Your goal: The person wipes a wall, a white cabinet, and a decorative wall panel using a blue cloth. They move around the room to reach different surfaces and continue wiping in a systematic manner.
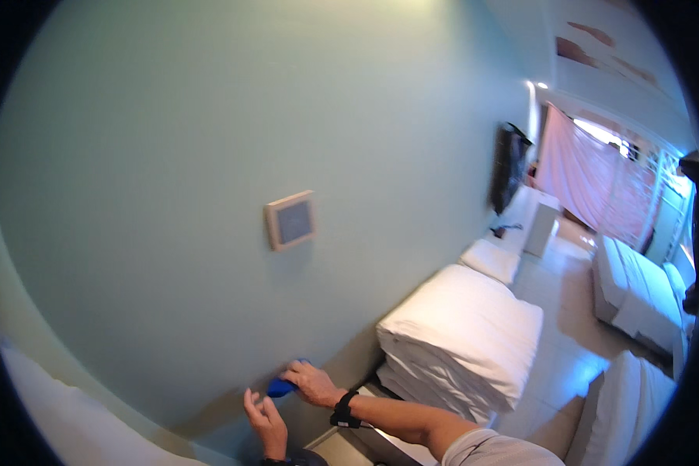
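Low in the head view, my right hand (314, 383) grips a small blue object (282, 388) close to the blue-green wall (151, 175); it may be a cloth or sponge, its kind is not plain. A black strap circles my right wrist. To the left of the blue object, my left hand (266, 420) is raised with its fingers apart and holds nothing. A framed square panel (295, 221) with a dark grey centre is fixed to the wall above both hands.
Thick folded white bedding (466, 332) is stacked by the wall to the right. Beyond are a white pillow-like thing (490, 260), dark hanging clothing (507, 169), beds (641, 285) and a pink curtain (582, 169). Pale fabric (64, 419) lies at the lower left.
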A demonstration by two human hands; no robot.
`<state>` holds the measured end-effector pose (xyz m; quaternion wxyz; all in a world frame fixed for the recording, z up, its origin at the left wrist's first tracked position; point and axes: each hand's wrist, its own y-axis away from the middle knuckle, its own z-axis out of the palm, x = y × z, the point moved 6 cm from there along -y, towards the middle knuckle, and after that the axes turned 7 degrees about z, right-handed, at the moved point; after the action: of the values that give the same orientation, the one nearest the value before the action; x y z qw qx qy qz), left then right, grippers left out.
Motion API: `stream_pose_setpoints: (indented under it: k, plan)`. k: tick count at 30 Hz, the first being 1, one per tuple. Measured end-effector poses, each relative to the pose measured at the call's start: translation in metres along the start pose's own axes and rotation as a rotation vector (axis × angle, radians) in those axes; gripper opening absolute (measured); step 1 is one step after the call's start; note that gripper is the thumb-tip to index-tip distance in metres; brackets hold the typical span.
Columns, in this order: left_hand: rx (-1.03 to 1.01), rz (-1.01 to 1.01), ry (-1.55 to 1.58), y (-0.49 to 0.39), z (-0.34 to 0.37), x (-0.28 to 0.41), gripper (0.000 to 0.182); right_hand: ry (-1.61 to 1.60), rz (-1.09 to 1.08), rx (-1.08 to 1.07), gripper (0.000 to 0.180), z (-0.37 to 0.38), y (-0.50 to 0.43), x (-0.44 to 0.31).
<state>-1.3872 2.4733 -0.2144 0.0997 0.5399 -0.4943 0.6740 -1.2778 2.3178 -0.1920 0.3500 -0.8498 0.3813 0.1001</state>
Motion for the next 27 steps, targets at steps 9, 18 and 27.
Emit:
stream_pose_setpoints:
  k: [9, 18, 27]
  plan:
    - [-0.562, 0.043, -0.234, 0.182, 0.0, 0.04, 0.044, -0.1, 0.304, -0.532, 0.029, 0.047, 0.34, 0.067]
    - [-1.343, 0.374, -0.185, 0.366, 0.118, 0.168, 0.03, -0.316, 1.151, -0.613, 0.046, -0.098, 0.726, 0.158]
    - [-1.185, 0.459, 0.412, 0.406, 0.341, 0.412, 0.022, -0.675, 1.981, 0.615, 0.043, -0.305, 1.055, 0.028]
